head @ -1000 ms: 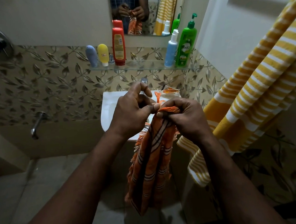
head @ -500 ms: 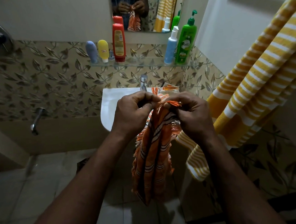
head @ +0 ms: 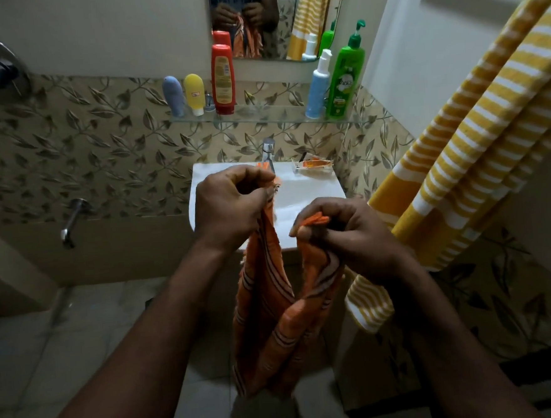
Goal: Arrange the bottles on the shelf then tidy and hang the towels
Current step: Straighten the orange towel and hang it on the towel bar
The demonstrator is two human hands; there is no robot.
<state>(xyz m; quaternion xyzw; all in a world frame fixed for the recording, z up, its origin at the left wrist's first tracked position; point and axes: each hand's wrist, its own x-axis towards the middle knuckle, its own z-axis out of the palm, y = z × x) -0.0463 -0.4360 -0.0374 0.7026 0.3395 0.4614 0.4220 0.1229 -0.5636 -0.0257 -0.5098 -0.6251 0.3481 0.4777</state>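
Room: bathroom with leaf tiles; a white sink (head: pixel 308 190) sits just past both grips.
Left grip (head: pixel 231 208): fingers curled, pinching one top corner of the orange towel (head: pixel 275 323).
Right grip (head: pixel 351 236): pinching the other corner, a little lower, with a gap between the two.
Why: two held corners let the cloth hang down and open up, I think, ready for hanging.
Yellow towel (head: pixel 490 128): hangs just right of the right grip.
Bottles (head: pixel 222 78): five stand on the glass shelf (head: pixel 261 116), up beyond the grips; that job looks done.
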